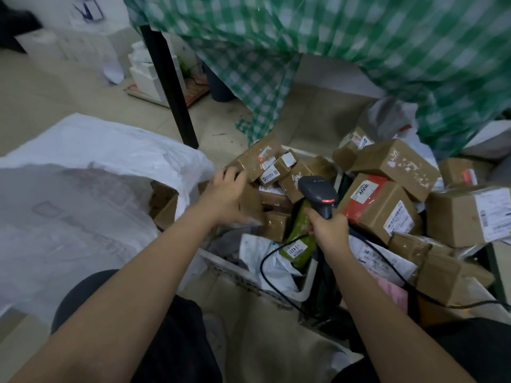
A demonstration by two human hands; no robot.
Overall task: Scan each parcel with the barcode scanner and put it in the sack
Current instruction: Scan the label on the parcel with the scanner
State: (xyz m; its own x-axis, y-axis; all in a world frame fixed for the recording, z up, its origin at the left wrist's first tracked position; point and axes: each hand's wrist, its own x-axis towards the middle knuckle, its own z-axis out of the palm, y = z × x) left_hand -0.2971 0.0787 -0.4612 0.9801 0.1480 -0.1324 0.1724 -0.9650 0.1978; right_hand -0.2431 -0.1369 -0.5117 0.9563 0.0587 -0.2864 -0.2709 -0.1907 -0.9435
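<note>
A heap of brown cardboard parcels (392, 167) fills the middle and right of the view, over a white plastic crate (249, 277). My right hand (327, 230) grips the handle of a dark barcode scanner (318, 193), whose red light glows; its black cable trails off to the right. My left hand (225, 194) grips a small brown box (251, 205) at the left edge of the heap. A large white woven sack (91, 167) lies to the left, its mouth beside that hand, with brown boxes showing inside. A green parcel (297, 239) lies under the scanner.
A table with a green checked cloth (359, 51) hangs over the heap at the back, on a black leg (168, 87). White and pink mailer bags (384, 261) lie among the boxes. White cartons stand on the floor at the back left. My dark-clothed knees are at the bottom.
</note>
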